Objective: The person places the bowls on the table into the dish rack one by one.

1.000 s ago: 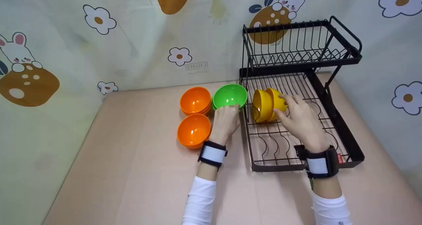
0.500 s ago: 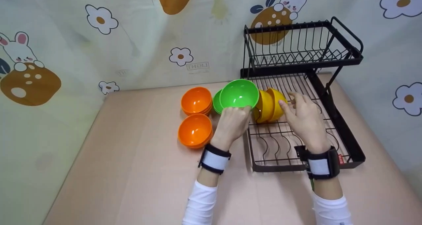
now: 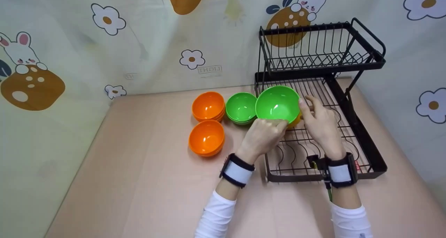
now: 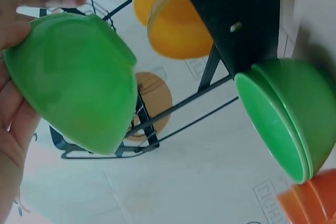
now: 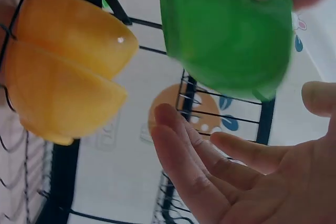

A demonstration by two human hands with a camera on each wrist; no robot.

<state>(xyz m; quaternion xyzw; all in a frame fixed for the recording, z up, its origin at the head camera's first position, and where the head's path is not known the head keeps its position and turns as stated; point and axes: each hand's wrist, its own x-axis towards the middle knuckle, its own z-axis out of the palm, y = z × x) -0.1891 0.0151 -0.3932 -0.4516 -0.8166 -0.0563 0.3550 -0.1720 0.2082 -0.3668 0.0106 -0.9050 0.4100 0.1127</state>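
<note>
My left hand [image 3: 263, 137] grips a green bowl [image 3: 277, 104] by its near rim, above the left part of the black dish rack [image 3: 296, 178]. The right hand [image 3: 322, 128] is just right of this bowl; the right wrist view shows its fingers [image 5: 184, 166] extended with nothing between them. Two yellow bowls [image 5: 63, 87] stand tilted on edge, one against the other, in the lower tier. From the head, the green bowl hides most of them. Left of the rack, nested green bowls [image 3: 241, 107] sit on the table.
Two groups of orange bowls stand at the left: a back stack [image 3: 208, 105] beside the green ones and a front group [image 3: 206, 138] nearer me. The rack's raised upper tier [image 3: 320, 70] stands at the back right. A patterned sheet [image 3: 150, 39] hangs behind the table.
My left hand has lifted the green bowl off the nested green ones and carried it right, over the rack. The right hand has drawn slightly away from the yellow bowls.
</note>
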